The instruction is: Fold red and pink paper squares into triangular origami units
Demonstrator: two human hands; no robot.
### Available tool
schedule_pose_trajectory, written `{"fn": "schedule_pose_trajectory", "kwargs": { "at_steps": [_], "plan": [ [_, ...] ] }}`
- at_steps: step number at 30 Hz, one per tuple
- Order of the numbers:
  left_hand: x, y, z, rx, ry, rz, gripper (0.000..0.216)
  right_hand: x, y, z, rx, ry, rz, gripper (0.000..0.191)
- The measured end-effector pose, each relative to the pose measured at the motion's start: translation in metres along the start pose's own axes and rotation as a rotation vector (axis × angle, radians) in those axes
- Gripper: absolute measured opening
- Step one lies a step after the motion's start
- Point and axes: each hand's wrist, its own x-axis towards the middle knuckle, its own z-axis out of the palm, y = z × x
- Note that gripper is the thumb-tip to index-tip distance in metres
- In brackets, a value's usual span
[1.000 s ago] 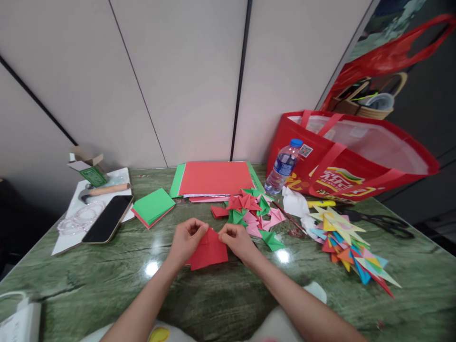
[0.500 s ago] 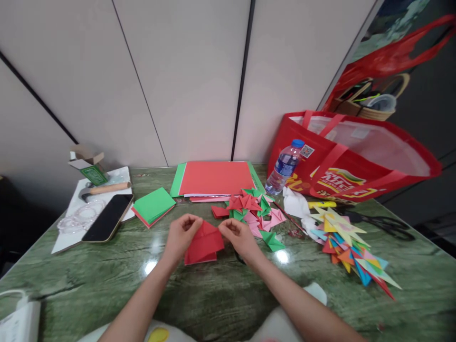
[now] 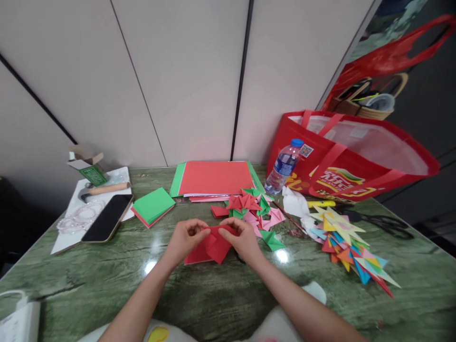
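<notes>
A partly folded red paper [image 3: 218, 244] is pinched at its upper edge between both hands, in the middle of the head view. My left hand [image 3: 187, 240] grips its left side with thumb and fingers. My right hand [image 3: 242, 237] grips the right side the same way. Beneath it, on the table, lies more flat red paper [image 3: 195, 256], partly covered by the held sheet. Just beyond my right hand is a heap of folded paper pieces [image 3: 245, 204] in red, pink and green. One green folded piece [image 3: 271, 241] lies at its near edge.
Large red and green sheets [image 3: 217, 176] lie against the wall. Left are small green squares [image 3: 154, 205], a phone [image 3: 108, 218], a hammer [image 3: 107, 188] and an open box [image 3: 90, 172]. Right are a water bottle [image 3: 285, 166], red bag [image 3: 338, 166], scissors [image 3: 386, 222] and multicoloured folded paper [image 3: 351, 256].
The red paper has turned and bent between my hands, its lower corner now pointing down. My left hand has shifted slightly right, and both hands are closer together on the upper edge.
</notes>
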Motion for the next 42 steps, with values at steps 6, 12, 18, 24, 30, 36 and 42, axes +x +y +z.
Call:
{"fn": "schedule_pose_trajectory", "kwargs": {
  "at_steps": [6, 12, 18, 24, 30, 36, 42],
  "plan": [
    [-0.005, 0.006, 0.003, -0.24, -0.114, -0.121, 0.029, -0.004, -0.008, 0.0, -0.099, 0.048, -0.145, 0.004],
    [-0.005, 0.007, 0.003, -0.208, -0.005, -0.024, 0.02, -0.006, -0.012, -0.002, -0.133, 0.081, -0.341, 0.003],
    [-0.007, 0.008, 0.001, -0.032, 0.1, 0.107, 0.013, -0.008, -0.015, -0.004, -0.204, 0.137, -0.379, 0.005],
    [-0.008, 0.01, -0.001, 0.068, 0.117, 0.243, 0.011, -0.003, -0.014, -0.003, -0.068, 0.077, -0.252, 0.007],
    [-0.011, 0.017, -0.001, 0.125, 0.039, 0.286, 0.011, -0.001, -0.01, -0.001, 0.116, 0.06, -0.04, 0.01],
    [-0.012, 0.014, 0.003, 0.058, 0.033, 0.204, 0.012, -0.003, -0.006, 0.004, 0.261, 0.067, 0.137, 0.016],
    [-0.011, 0.005, 0.01, -0.142, 0.034, 0.081, 0.023, -0.003, -0.007, 0.004, 0.279, 0.093, 0.157, 0.02]
  ]
}}
